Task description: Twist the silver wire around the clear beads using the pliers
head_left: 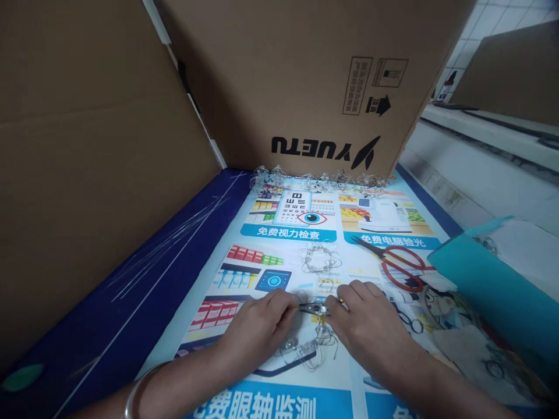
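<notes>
My right hand is closed around the handles of small metal pliers, their jaws pointing left. Fingers together, my left hand is closed at the tips of the jaws, pinching what looks like thin wire; the exact grip is hidden. Below the pliers hangs or lies a wire piece with clear beads, its loops and loose ends spreading over the printed sheet. A ring of clear beads and wire loops lies flat just beyond my hands.
Red-handled scissors lie at the right, near a blue box and a clear plastic bag. Several beaded wire pieces line the foot of a cardboard panel. Straight wires lie at the left.
</notes>
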`<state>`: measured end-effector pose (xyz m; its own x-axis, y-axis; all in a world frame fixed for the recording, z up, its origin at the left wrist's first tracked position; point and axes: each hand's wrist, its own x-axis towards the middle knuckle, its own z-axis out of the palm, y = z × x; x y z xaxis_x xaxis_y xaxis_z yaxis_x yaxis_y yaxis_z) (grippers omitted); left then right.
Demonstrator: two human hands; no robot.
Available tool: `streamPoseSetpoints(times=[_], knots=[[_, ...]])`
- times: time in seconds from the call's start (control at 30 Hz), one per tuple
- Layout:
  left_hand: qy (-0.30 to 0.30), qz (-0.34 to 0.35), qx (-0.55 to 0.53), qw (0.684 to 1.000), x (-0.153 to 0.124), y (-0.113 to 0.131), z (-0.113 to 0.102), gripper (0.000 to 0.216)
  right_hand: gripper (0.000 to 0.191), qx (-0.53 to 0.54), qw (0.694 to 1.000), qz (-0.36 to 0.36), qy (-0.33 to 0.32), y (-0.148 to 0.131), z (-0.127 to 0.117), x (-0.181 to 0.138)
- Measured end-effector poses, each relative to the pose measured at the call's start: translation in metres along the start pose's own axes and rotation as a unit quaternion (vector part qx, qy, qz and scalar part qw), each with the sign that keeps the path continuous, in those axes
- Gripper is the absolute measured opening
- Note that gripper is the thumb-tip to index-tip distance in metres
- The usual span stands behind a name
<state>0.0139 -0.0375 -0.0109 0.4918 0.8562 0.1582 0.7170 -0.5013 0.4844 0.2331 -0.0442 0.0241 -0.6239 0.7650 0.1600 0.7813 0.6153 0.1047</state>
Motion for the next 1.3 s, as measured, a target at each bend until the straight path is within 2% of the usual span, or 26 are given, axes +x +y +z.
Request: streamPoseSetpoints(times=[0.3, 0.6, 0.93, 1.1, 1.3], knots=[[-0.006, -0.004, 0.006, 1.000, 0.002, -0.002, 0.002, 0.011, 0.015, 0.065, 0.994, 0.079, -0.038, 0.017, -0.020, 0.001], [0.002, 0.000, 0.010, 1.000, 0.002, -0.001, 0.002, 0.010, 0.015, 0.064, 0.991, 0.086, -0.078, 0.014, -0.021, 0.011], [-0.001, -0.010, 0.011, 1.000, 0.002, -0.001, 0.001, 0.011, 0.014, 0.063, 0.992, 0.055, -0.099, 0.017, -0.022, 0.016], [-0.003, -0.005, 0.002, 1.000, 0.001, -0.002, 0.001, 0.011, 0.012, 0.032, 0.996, 0.053, -0.061, 0.017, -0.028, 0.014], [0.000, -0.001, 0.007, 1.000, 0.000, -0.001, 0.000, 0.012, 0.004, -0.020, 0.999, -0.020, -0.042, 0.005, -0.021, 0.014]])
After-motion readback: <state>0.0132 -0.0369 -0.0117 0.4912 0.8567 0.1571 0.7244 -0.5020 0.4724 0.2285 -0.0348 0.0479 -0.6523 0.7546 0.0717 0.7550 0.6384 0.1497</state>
